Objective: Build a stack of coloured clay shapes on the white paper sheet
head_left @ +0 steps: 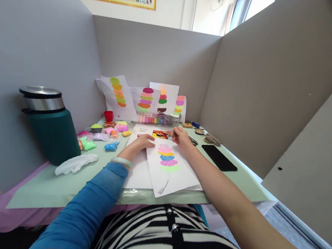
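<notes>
A white sheet (177, 180) lies in front of me with rounded bands of pink, yellow, blue, magenta and light green stacked on it, and a small dark scribbled drawing near its lower left. My left hand (143, 142) rests at the sheet's upper left edge, fingers stretched out and holding nothing. At the upper right, my right hand (180, 135) is closed around a slender greyish pen-like tool (179, 118) that points upward; its lower end is hidden by the fingers. Just above the sheet, between the hands, a colourful printed picture (161, 134) shows.
Small bags of coloured clay (100, 136) and a red cup (108, 116) are at the left, beside a green flask (53, 131) and white tissue (76, 163). A black phone (218, 157) lies right. Painted sheets (119, 97) lean against the grey partition (159, 50).
</notes>
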### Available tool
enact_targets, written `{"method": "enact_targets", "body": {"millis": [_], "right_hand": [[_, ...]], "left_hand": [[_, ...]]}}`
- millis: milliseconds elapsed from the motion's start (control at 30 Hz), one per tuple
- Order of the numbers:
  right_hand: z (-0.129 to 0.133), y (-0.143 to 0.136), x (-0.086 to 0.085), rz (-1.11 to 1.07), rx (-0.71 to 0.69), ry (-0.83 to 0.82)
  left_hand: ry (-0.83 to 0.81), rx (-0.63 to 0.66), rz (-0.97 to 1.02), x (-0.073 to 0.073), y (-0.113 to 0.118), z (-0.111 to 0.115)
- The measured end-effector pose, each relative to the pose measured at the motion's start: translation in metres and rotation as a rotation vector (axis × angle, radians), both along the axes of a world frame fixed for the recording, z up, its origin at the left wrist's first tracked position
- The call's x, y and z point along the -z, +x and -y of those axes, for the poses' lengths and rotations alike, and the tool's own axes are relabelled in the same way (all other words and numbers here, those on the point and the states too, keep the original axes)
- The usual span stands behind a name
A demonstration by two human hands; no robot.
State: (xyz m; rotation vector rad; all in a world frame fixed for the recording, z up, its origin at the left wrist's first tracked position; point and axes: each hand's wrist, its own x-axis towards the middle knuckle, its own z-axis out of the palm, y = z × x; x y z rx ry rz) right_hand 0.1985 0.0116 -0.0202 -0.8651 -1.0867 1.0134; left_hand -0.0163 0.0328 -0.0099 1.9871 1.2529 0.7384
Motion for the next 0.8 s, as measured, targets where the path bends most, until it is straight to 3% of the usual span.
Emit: {"method": "enact_targets", "body": {"millis": [300,500,800], "right_hand": [[0.004,-0.01,0.003,0.223,-0.124,-0.04],[0.006,-0.012,0.004,0.259,-0.19,-0.078],[0.006,-0.011,0.002,0.252,-0.052,-0.035]], "left_hand": [[-0.102,0.034,0.078,0.0,-0.002,0.003],[-0.052,0.068,0.055,0.002,-0.002,-0.001],[-0.019,0.097,-0.016,-0.004,-0.001,0.003]]}}
